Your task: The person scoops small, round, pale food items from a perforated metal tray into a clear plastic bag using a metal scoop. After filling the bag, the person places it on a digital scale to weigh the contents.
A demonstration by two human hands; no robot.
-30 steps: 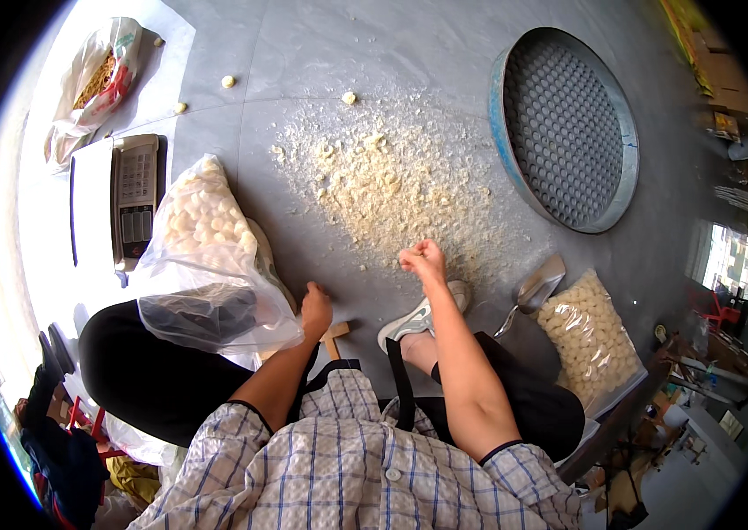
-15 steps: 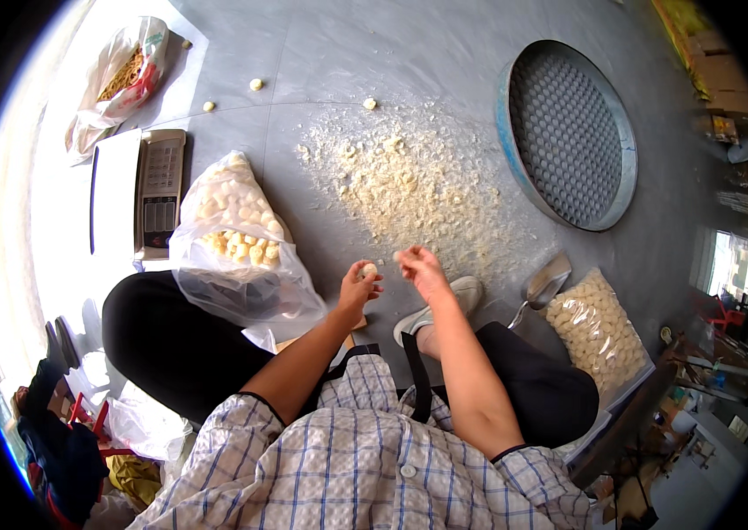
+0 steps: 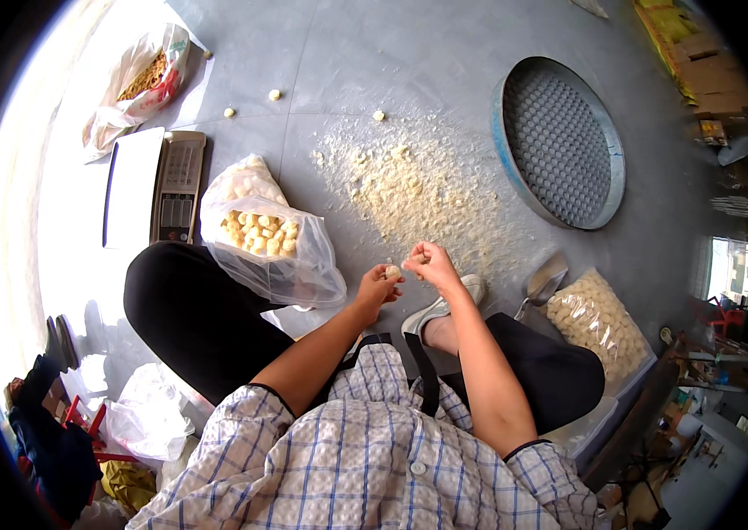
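A pale, round, chunky piece (image 3: 392,272) is pinched in the fingers of my left hand (image 3: 376,293). Close against it, my right hand (image 3: 435,267) has its fingers bent together; a small bit may be in them, but I cannot make it out. Beyond both hands, pale crumbs and flakes (image 3: 418,187) are scattered on the grey floor. Left of my left hand lies an open clear plastic bag (image 3: 308,281), holding several cream-yellow pieces (image 3: 259,235) of similar shape.
A round metal sieve (image 3: 558,146) lies at the far right. Near my right knee are a metal scoop (image 3: 546,278) and a filled clear bag (image 3: 599,322). To the left are a scale (image 3: 180,187) and a plastic bag of brown bits (image 3: 140,84). Several loose pieces dot the floor.
My right hand has come in toward the left hand, so their fingertips now nearly meet at the round piece. The whole view has shifted slightly.
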